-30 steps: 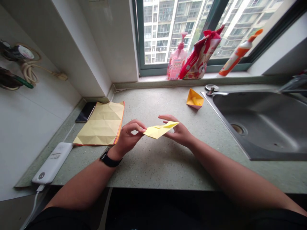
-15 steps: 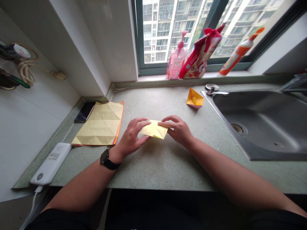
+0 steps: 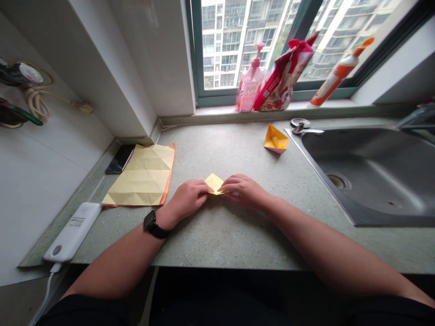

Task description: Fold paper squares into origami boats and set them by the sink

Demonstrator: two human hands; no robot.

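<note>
On the speckled stone table (image 3: 234, 244), a small folded yellow paper (image 3: 214, 183) lies flat between the nearly meeting left hand (image 3: 188, 198) and right hand (image 3: 244, 191), both pressing it; light and soft, it is best held at its creased edges.

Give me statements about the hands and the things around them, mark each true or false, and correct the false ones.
1. Both the left hand and the right hand touch a small folded yellow paper on the speckled counter. True.
2. A smartwatch is on the right wrist. False: it is on the left wrist.
3. A folded orange paper sits inside the steel sink. False: it lies on the counter beside the sink.
4. A pink pump bottle stands on the windowsill. True.
5. A creased yellow sheet lies right of the hands. False: it lies left of them, beside a phone.
</note>
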